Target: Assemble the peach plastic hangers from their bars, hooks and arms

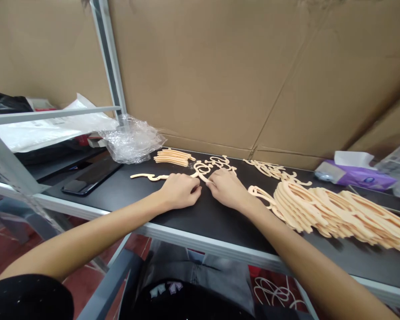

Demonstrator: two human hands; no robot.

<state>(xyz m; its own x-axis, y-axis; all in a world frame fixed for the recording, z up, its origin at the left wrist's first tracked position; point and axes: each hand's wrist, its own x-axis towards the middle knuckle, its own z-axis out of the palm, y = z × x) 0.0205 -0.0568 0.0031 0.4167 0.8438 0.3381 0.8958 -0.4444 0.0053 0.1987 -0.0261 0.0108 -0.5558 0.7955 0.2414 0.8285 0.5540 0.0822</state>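
My left hand [182,191] is closed round a beige hanger part [151,177], whose thin curved end sticks out to the left. Close beside it, my right hand [228,189] is closed at a curved beige rod [203,178] between the two hands; its fingertips are partly hidden. Whether the two pieces are joined cannot be made out. Just behind the hands lie several ring-shaped beige pieces [203,167]. A neat row of curved beige bars [173,157] rests behind my left hand.
Overlapping beige hanger frames [326,209] cover the right side of the black shelf [200,222]. Small hook pieces [276,171] lie at the back right, near a purple tissue pack [366,175]. To the left are a black phone [91,175], crumpled clear plastic [131,140] and a metal upright [110,58].
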